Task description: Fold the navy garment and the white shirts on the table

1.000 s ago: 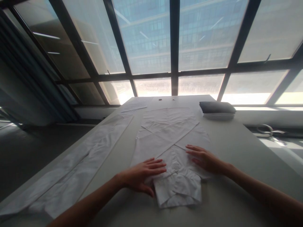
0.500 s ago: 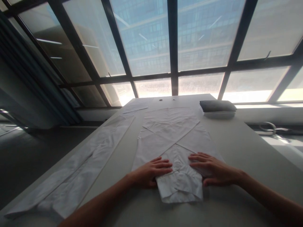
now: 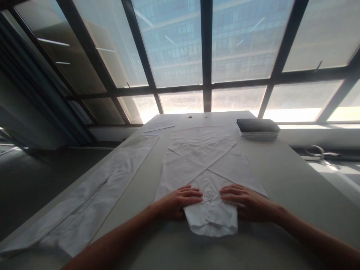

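A white garment (image 3: pixel 204 157), seemingly a shirt, lies spread on the table with its side parts folded across each other. Its narrow near end (image 3: pixel 212 221) points toward me and bulges into a rounded edge. My left hand (image 3: pixel 180 202) is on the left side of that end, fingers over the cloth and thumb low by its edge. On the opposite side, my right hand (image 3: pixel 247 202) has its fingers over the cloth, the thumb tucked mostly out of sight. Both hands appear closed on the fabric, with a gathered strip showing between the fingertips.
Along the left of the white table (image 3: pixel 292 187) lies another long white garment (image 3: pixel 92 198). A neat stack of folded dark and white cloth (image 3: pixel 258 127) sits at the back right. Large windows (image 3: pixel 180 45) rise behind, and a dark curtain (image 3: pixel 42 82) hangs on the left.
My right hand has shifted slightly left, its thumb now tucked in by the cloth. The garment's near end has become rounder and more bunched. My left hand has barely moved.
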A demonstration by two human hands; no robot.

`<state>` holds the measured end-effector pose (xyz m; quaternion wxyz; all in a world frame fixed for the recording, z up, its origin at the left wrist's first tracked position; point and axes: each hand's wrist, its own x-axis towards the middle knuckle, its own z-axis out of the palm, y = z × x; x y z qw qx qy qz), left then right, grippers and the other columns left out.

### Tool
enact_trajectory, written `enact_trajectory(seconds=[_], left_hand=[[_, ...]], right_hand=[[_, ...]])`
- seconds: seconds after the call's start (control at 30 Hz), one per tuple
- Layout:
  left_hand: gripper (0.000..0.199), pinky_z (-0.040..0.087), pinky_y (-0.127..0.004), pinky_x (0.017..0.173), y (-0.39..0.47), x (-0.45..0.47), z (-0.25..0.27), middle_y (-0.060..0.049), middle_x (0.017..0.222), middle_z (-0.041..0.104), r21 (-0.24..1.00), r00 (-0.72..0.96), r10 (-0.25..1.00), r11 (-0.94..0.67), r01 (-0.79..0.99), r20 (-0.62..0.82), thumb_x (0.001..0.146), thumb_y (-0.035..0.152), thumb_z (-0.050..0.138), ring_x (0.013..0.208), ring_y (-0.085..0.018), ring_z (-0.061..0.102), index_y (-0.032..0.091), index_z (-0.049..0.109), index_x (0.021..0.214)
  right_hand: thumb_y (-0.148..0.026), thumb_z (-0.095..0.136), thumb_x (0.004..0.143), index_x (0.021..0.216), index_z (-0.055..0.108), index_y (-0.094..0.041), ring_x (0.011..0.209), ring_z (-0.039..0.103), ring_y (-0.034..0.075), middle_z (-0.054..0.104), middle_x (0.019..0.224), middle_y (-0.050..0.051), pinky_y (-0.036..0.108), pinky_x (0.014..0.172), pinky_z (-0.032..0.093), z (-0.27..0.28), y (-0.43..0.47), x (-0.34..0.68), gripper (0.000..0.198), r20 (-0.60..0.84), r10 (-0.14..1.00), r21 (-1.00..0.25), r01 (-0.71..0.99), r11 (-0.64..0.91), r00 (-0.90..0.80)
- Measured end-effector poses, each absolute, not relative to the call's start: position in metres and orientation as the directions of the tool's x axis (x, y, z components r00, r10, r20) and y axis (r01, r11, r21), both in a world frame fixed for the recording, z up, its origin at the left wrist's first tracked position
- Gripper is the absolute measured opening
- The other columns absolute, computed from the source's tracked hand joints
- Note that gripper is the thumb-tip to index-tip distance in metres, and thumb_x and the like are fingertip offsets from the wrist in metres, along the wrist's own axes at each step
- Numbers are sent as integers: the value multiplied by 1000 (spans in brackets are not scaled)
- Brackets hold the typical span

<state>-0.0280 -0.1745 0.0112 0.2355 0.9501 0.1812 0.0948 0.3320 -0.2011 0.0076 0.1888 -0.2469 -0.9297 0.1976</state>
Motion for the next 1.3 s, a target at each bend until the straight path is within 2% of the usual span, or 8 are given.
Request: enact_trajectory(seconds=[0.23,0.43,0.63,0.77,0.9,1.0,1.17,1.3], left_hand=[[33,51,-34,91,-178,-24,12,-14,112,71,614,815,533,-728,304,229,101,38,56,102,-23,67,19,72,123],[43,48,-27,74,-177,-25,3,-8,84,66,702,677,699,-601,382,230,101,49,53,78,-17,60,15,72,84],[43,37,-22,59,-174,-23,-1,2,66,54,729,505,845,-457,509,176,94,54,60,62,-11,44,15,64,76],[32,33,-20,55,-174,-22,-2,6,64,52,755,394,904,-375,538,169,88,47,68,58,-10,41,16,64,97],[70,32,-19,54,-177,-21,-3,11,60,48,762,380,914,-346,548,142,85,35,69,52,-9,37,17,44,148],[89,32,-19,54,-179,-19,-2,14,56,45,716,393,913,-347,605,111,83,29,68,50,-9,37,18,27,161],[39,32,-21,55,-181,-19,8,7,53,52,527,463,885,-419,739,54,85,34,67,49,-9,44,20,76,121],[26,31,-22,56,-181,-24,16,3,53,58,384,560,827,-535,752,56,95,38,60,49,-11,51,26,82,104]], right_hand=[[-30,53,102,119,72,-25,98,66,20,71,107,10,32,88,52,8,-202,331,26,299,618,-574,380,725,-727],[-35,48,105,88,69,-20,81,59,18,65,87,7,29,75,48,5,-200,331,31,287,692,-606,434,667,-662],[-34,45,106,71,58,-20,75,53,18,60,74,3,33,80,44,-4,-198,327,40,360,738,-542,516,663,-571],[-38,46,106,69,55,-20,69,50,16,56,68,0,30,75,42,-12,-192,323,42,358,793,-559,567,605,-493],[-42,50,103,64,54,-20,62,46,15,55,63,-1,29,67,39,-21,-186,323,45,317,843,-500,679,537,-434],[-41,55,100,67,58,-20,64,51,16,61,67,1,29,69,39,-23,-184,324,39,289,870,-469,734,492,-398],[-36,53,100,69,60,-20,68,55,19,64,70,3,31,71,40,-21,-186,323,35,296,895,-393,812,432,-333],[-31,45,103,76,64,-20,76,59,22,67,79,7,33,76,43,-19,-187,324,35,330,894,-345,843,413,-303]])
